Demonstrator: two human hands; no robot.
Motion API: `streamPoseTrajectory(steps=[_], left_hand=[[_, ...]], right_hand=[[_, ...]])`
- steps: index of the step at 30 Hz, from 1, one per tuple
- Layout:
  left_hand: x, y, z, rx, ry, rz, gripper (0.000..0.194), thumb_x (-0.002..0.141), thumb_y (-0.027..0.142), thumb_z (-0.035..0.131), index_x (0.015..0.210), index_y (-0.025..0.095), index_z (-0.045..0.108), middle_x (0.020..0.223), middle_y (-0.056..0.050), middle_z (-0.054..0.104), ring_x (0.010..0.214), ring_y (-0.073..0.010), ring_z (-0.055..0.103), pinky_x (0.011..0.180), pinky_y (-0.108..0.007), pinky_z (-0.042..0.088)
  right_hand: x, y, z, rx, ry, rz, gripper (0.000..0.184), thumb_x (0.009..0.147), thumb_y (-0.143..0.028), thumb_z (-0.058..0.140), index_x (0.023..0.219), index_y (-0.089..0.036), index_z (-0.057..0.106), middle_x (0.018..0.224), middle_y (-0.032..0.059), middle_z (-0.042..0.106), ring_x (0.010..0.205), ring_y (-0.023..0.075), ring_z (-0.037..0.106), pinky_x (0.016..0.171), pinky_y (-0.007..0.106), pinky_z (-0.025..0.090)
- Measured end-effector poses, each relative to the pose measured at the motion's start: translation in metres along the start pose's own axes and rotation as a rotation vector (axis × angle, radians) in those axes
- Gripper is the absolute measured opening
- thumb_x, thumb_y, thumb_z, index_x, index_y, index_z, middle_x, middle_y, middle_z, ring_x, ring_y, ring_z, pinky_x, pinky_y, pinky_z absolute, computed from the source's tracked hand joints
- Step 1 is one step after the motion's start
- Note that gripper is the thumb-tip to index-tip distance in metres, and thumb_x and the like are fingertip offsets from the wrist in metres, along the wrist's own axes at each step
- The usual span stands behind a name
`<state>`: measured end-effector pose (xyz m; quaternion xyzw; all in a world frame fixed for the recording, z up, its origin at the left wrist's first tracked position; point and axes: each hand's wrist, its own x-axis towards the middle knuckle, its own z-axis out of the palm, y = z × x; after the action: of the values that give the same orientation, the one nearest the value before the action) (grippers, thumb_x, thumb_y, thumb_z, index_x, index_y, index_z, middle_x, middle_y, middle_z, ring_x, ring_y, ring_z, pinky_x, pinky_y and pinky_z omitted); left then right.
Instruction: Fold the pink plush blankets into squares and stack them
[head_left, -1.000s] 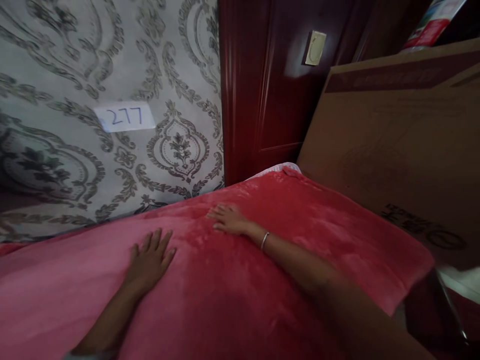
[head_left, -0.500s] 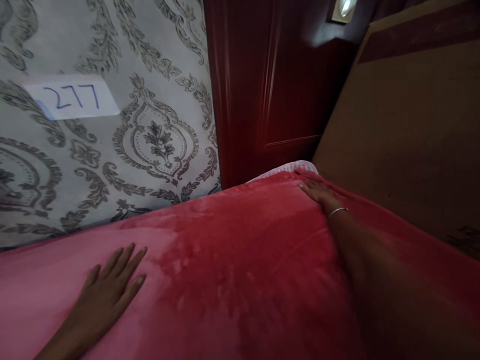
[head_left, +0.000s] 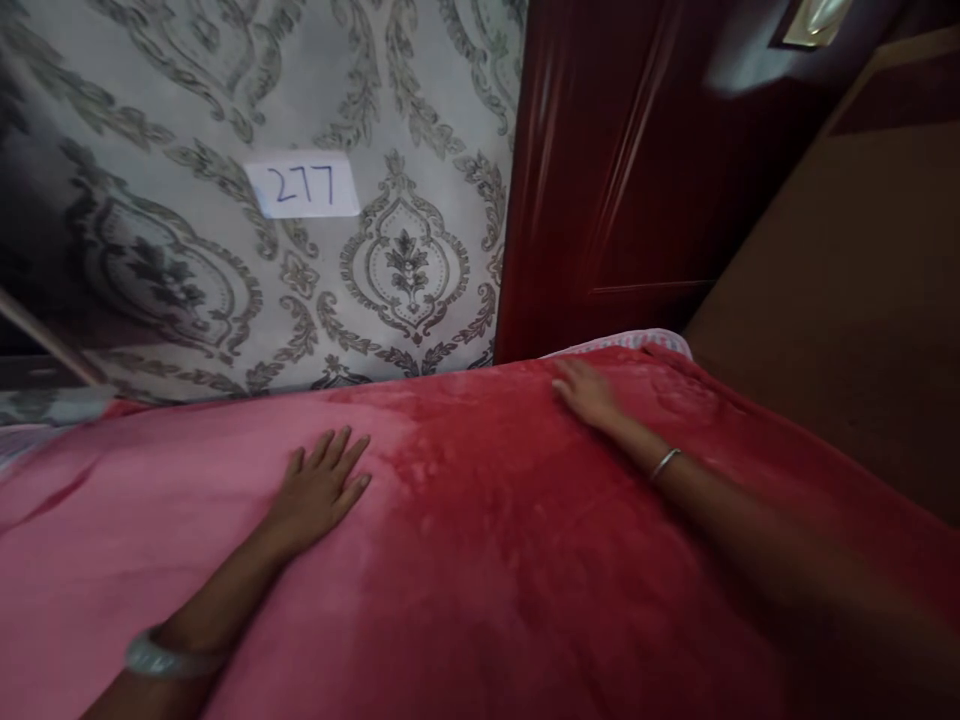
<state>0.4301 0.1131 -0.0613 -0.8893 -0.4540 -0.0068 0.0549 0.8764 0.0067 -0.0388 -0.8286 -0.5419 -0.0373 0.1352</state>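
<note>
On one red blanket (head_left: 480,540) lie two hands (head_left: 315,497) (head_left: 587,392), one bracelet (head_left: 176,658) (head_left: 666,463) each.

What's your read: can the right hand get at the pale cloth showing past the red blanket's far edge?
Probably yes: the right hand rests empty on the red blanket, close to the pale cloth, with nothing visible blocking the way between them.

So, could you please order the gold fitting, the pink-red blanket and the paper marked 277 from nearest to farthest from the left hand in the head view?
1. Pink-red blanket: directly under the left hand, touching it.
2. Paper marked 277: on the patterned wall, beyond the hand.
3. Gold fitting: upper right, on the dark red panel.
</note>
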Motion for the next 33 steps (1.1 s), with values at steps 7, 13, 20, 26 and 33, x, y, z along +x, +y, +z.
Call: streamPoseTrajectory(steps=[7,13,20,26,33], left_hand=[[-0.002,-0.001,0.001,-0.063,-0.001,0.011,0.063,0.101,0.049,0.038,0.160,0.028,0.038,0.171,-0.011,0.026,0.158,-0.0357,0.024,0.122,-0.063,0.024],[-0.001,-0.003,0.008,-0.071,0.036,0.028,0.063,0.101,0.053,0.039,0.160,0.030,0.040,0.170,-0.010,0.029,0.157,-0.0368,0.026,0.122,-0.064,0.025],[-0.001,-0.003,0.013,-0.106,0.051,0.032,0.065,0.100,0.054,0.040,0.159,0.030,0.041,0.170,-0.010,0.029,0.157,-0.0375,0.025,0.122,-0.064,0.023],[0.000,-0.005,0.012,-0.093,0.053,0.033,0.064,0.099,0.052,0.040,0.158,0.028,0.043,0.169,-0.012,0.030,0.156,-0.0381,0.027,0.121,-0.065,0.025],[0.006,-0.005,0.003,-0.054,0.058,0.044,0.064,0.099,0.045,0.034,0.158,0.024,0.044,0.168,-0.013,0.034,0.155,-0.0366,0.030,0.119,-0.064,0.029]], right_hand=[[-0.027,-0.181,0.045,0.188,-0.310,-0.854,0.061,0.107,-0.054,0.040,0.163,-0.033,0.032,0.172,0.0000,0.022,0.160,0.0229,0.016,0.129,0.050,0.014],[0.029,-0.100,0.039,0.032,-0.268,-0.522,0.054,0.107,-0.039,0.040,0.160,-0.025,0.041,0.169,0.0020,0.031,0.158,0.0195,0.023,0.129,0.039,0.017],[0.042,0.071,0.012,-0.103,-0.155,0.334,0.063,0.107,-0.041,0.022,0.165,-0.018,0.031,0.170,0.0168,0.024,0.157,0.0359,0.022,0.122,0.065,0.022],[0.037,0.064,-0.003,-0.030,-0.158,0.448,0.062,0.107,-0.039,0.025,0.162,-0.013,0.037,0.169,0.0223,0.026,0.156,0.0404,0.022,0.120,0.068,0.023],[-0.043,-0.042,-0.014,0.039,-0.088,0.073,0.055,0.106,-0.038,0.033,0.157,-0.021,0.046,0.166,0.0078,0.038,0.155,0.0253,0.030,0.126,0.048,0.023]])
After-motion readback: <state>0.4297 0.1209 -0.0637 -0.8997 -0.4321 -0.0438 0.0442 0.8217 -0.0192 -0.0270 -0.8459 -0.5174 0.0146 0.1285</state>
